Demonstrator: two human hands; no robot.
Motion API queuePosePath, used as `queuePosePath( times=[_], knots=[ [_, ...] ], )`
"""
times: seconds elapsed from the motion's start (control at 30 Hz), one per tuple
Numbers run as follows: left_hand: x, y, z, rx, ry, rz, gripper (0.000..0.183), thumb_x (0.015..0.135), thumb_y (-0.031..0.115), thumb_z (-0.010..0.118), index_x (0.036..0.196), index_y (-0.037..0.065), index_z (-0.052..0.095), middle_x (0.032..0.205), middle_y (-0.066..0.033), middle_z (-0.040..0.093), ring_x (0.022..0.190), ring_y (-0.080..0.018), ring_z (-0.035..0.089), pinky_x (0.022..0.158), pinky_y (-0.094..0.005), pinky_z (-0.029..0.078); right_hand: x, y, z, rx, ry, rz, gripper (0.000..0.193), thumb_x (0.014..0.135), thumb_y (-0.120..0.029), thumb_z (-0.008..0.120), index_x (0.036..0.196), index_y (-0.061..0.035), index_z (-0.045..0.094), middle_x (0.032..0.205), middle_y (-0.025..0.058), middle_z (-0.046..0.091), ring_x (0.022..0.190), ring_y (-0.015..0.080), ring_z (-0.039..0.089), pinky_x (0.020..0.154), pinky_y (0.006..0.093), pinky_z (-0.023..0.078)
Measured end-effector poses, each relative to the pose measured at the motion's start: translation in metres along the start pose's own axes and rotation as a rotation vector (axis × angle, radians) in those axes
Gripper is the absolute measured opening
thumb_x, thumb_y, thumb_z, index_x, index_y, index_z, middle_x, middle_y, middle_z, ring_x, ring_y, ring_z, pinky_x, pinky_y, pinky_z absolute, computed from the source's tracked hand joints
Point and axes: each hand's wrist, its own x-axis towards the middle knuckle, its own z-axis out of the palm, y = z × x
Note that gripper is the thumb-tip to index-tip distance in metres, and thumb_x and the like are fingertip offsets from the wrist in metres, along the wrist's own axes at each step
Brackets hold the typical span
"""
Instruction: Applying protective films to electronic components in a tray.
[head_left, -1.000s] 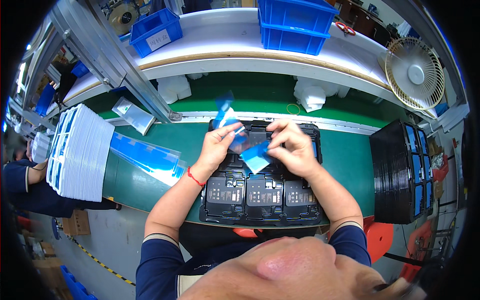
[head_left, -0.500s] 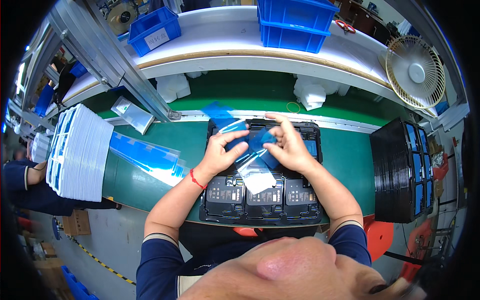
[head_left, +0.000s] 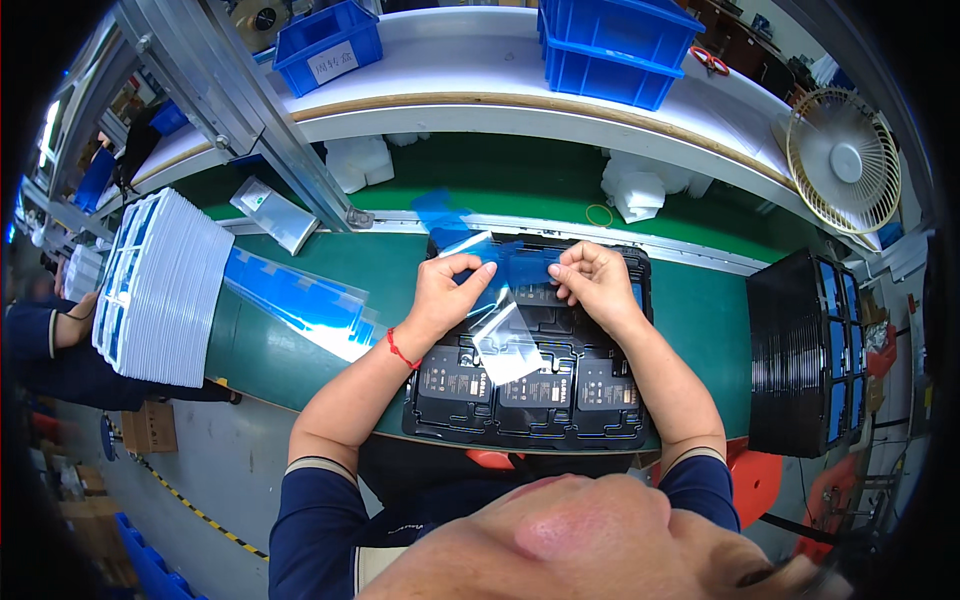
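Observation:
My left hand (head_left: 447, 296) pinches a strip of film, with a clear part (head_left: 508, 348) hanging below its fingers. A blue part (head_left: 525, 267) of the film spans to my right hand (head_left: 600, 288), whose thumb and finger are closed on its edge. Both hands are above a black moulded tray (head_left: 425, 434). Flat black labelled packs, which look like batteries (head_left: 455, 382), lie in its pockets. The film and my hands hide much of the tray's far row. Another blue film piece (head_left: 438, 216) shows just beyond the left hand.
Fanned blue and clear film strips (head_left: 300, 305) lie left on the green table (head_left: 270, 375), beside a stack of white trays (head_left: 165, 290). Black trays (head_left: 795, 350) are stacked at right. Behind stand a metal post (head_left: 265, 125), a shelf with blue bins (head_left: 610, 60) and a fan (head_left: 845, 160).
My right hand has moved slightly right, away from the left, and its fingers have closed in. The blue film now stretches straighter between both hands. The whole view has shifted a little.

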Motion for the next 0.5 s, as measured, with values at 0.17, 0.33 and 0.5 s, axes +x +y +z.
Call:
queuePosePath(
  times=[0.17, 0.33, 0.5],
  knots=[
    [0.002, 0.003, 0.002, -0.027, 0.023, 0.028, 0.012, 0.079, 0.01, 0.067, 0.077, -0.003, 0.067, 0.07, -0.0074, 0.067, 0.066, -0.0096, 0.06, 0.06, -0.0266, 0.047, 0.001, -0.001, -0.006, 0.059, 0.027, 0.015, 0.009, 0.083, -0.009, 0.066, 0.081, -0.0037, 0.059, 0.068, 0.0031, 0.062, 0.053, 0.006, 0.054, 0.046, 0.0179, 0.042],
    [0.011, 0.0, -0.008, -0.315, 0.002, -0.247, 0.022, 0.077, -0.006, 0.053, 0.096, 0.0, 0.063, 0.088, -0.0071, 0.065, 0.077, -0.0097, 0.061, 0.067, -0.022, 0.048, 0.001, -0.015, -0.033, 0.045, 0.14, 0.048, 0.01, 0.082, -0.011, 0.067, 0.079, -0.0052, 0.059, 0.065, 0.0021, 0.06, 0.05, 0.0047, 0.051, 0.043, 0.0174, 0.04],
    [0.016, 0.007, -0.008, -0.507, -0.081, -0.371, 0.036, 0.074, -0.01, 0.044, 0.108, -0.001, 0.053, 0.089, -0.0124, 0.063, 0.071, -0.0176, 0.064, 0.065, -0.0268, 0.053, -0.007, -0.004, -0.031, -0.027, 0.198, 0.145, 0.011, 0.081, -0.009, 0.067, 0.079, -0.0022, 0.059, 0.063, 0.0036, 0.06, 0.047, 0.0043, 0.049, 0.038, 0.0172, 0.037]
  ],
)
